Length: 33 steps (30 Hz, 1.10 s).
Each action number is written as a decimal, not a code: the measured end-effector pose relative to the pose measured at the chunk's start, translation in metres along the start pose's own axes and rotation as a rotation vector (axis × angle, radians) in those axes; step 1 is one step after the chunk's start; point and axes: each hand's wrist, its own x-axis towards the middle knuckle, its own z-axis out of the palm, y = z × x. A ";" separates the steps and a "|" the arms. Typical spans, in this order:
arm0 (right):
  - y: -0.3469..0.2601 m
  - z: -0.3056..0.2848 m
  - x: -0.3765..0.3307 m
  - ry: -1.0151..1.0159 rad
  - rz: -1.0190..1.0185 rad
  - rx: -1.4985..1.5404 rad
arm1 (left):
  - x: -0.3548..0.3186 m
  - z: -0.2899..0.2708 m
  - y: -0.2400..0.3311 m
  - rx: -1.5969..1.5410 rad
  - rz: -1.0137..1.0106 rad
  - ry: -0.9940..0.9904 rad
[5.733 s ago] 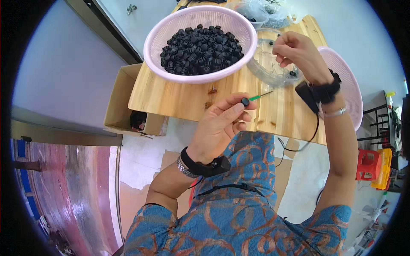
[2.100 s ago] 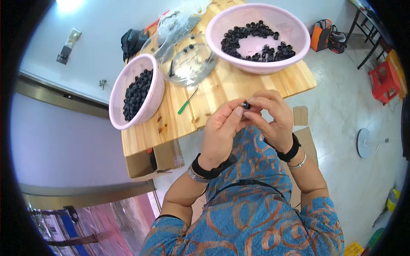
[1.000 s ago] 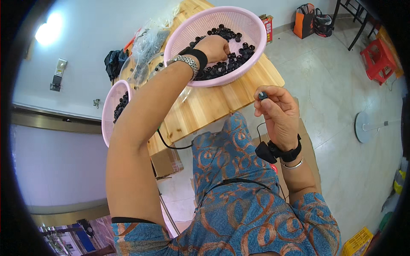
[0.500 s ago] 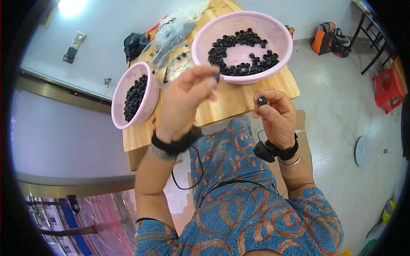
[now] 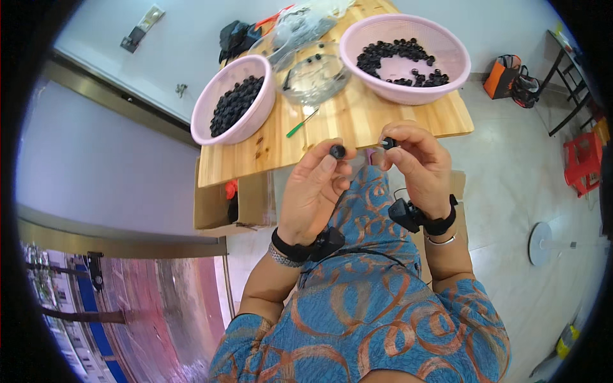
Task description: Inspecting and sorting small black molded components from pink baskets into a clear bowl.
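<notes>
Between the thumb and fingers of my left hand (image 5: 313, 182) is a small round black cap (image 5: 338, 152), its face turned up. My right hand (image 5: 418, 163) pinches a small black knob (image 5: 389, 143) with a pale pin sticking out toward the left. The two pieces are apart, a short gap between them, just off the table's front edge. Similar black pieces fill the left pink basket (image 5: 203, 102) in a heap. More black pieces lie in a ring inside the right pink basket (image 5: 415, 96).
On the wooden table (image 5: 364, 121) lie a green-handled screwdriver (image 5: 301, 123), a clear plastic tray (image 5: 316, 89) with a few black pieces, and plastic bags (image 5: 303, 29). Below it stands a cardboard box (image 5: 211, 205). A red stool (image 5: 582, 163) is at the right.
My left hand has come down and right from above the table to beside my right hand, still pinching its black piece. The view has shifted, uncovering the screwdriver.
</notes>
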 end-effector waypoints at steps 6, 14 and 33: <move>0.000 0.046 -0.008 -0.098 -0.236 -0.564 | -0.023 -0.019 0.014 0.052 0.110 -0.039; 0.012 0.078 -0.013 -0.163 -0.238 -0.627 | -0.042 -0.037 0.026 0.167 0.244 -0.053; 0.023 0.074 0.019 -0.191 -0.142 -0.653 | -0.012 -0.051 0.035 0.119 0.115 -0.020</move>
